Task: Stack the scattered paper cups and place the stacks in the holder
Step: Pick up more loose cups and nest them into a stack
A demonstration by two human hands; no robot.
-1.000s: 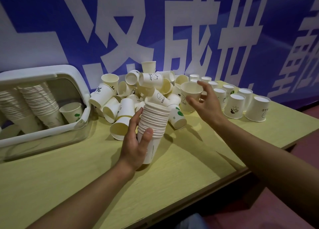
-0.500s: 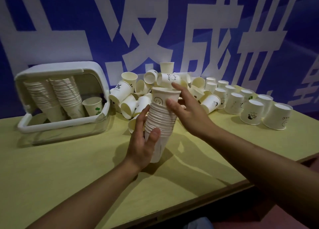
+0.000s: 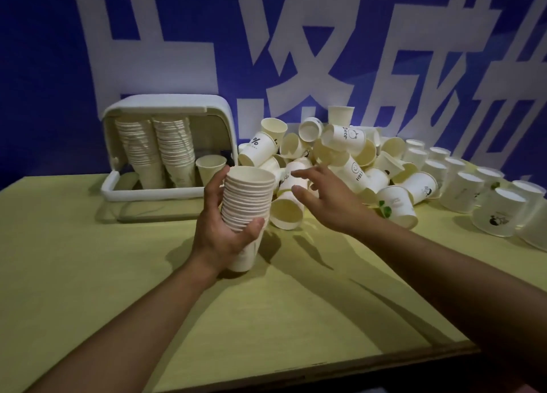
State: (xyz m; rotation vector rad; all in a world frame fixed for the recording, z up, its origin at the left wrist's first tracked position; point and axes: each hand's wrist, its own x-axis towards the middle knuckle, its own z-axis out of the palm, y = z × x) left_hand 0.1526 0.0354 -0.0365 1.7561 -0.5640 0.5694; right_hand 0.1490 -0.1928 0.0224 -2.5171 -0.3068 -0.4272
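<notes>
The holder [image 3: 165,162], at the left on the yellow table [image 3: 88,274], holds two stacks. The left hand [image 3: 220,233] grasps a stack of cups [image 3: 247,212], its base hidden. The right hand [image 3: 322,197] hovers, fingers spread, released, before the pile of cups [image 3: 340,162]; blue banner [image 3: 59,52] behind.

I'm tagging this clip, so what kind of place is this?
Probably an event or exhibition stand indoors: a blue banner with big white characters hangs behind a yellow-green table piled with loose paper cups, next to a white holder.
</notes>
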